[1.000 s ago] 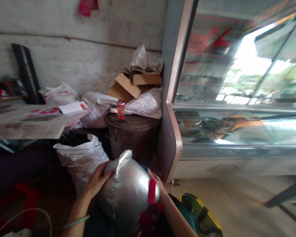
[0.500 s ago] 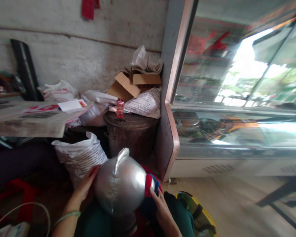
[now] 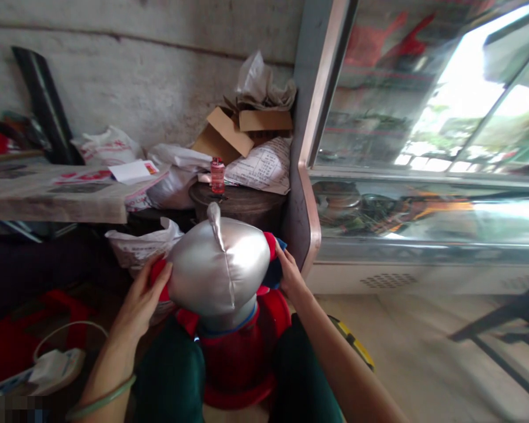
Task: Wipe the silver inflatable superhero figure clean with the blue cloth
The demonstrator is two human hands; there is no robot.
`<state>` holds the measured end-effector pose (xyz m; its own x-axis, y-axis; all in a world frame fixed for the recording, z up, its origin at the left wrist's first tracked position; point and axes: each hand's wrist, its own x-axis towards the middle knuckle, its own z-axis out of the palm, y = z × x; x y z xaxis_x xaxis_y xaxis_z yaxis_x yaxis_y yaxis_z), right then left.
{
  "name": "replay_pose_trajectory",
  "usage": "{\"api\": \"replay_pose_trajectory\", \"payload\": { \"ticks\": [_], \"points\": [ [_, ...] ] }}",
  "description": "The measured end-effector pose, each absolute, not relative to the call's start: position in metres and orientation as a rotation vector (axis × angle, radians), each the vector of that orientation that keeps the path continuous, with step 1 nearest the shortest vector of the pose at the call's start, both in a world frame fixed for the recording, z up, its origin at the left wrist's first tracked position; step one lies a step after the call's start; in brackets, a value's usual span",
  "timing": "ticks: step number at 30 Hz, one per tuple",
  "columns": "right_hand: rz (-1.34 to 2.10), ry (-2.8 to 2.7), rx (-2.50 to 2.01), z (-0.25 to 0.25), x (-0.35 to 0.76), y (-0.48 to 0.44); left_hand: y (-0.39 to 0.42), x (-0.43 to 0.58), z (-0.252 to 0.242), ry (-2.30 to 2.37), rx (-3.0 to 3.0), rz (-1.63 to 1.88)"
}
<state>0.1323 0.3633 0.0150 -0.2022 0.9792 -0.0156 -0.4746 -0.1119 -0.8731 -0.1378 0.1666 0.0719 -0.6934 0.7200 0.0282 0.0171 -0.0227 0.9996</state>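
Looking down through the head camera, I take the glass display case [image 3: 423,194] first: it fills the right side and stands on the floor just beside a dark metal drum [image 3: 247,205]. To the left, a table [image 3: 48,200] covered in newspaper runs along the pale wall.

Close in front of me, between my knees, the stuffed toy [image 3: 220,264] stands upright. It has a padded silver head with a fin-like crest on top and a red body below. The head sits in front of the drum and hides part of it.

I have the left hand [image 3: 141,299] pressed against the left side of the silver head, fingers spread over a red patch. The right hand [image 3: 288,273] is curled on the right side, fingertips gripping the red and blue patch there, so the toy is held between both hands.

Behind the left hand, a printed white sack [image 3: 136,249] sits low by the table edge. A torn cardboard box [image 3: 229,129] rests on more sacks behind the drum. A small red bottle [image 3: 217,175] stands on the drum lid. A green bangle [image 3: 101,399] circles my left wrist.
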Motion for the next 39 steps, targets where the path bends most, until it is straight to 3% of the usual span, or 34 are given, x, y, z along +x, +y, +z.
{"api": "replay_pose_trajectory", "payload": {
  "ticks": [10,32,39],
  "points": [
    [1.581,-1.014,-0.770,-0.016,0.116,0.387,0.140,-0.110,-0.001,1.773,0.637,1.773],
    [1.596,-1.113,-0.945,-0.048,0.084,0.384,0.116,-0.139,-0.018,1.831,0.820,1.327],
    [1.477,-1.280,-0.917,-0.009,0.097,0.378,0.119,-0.130,-0.012,2.006,0.767,1.309]
  ]
}}
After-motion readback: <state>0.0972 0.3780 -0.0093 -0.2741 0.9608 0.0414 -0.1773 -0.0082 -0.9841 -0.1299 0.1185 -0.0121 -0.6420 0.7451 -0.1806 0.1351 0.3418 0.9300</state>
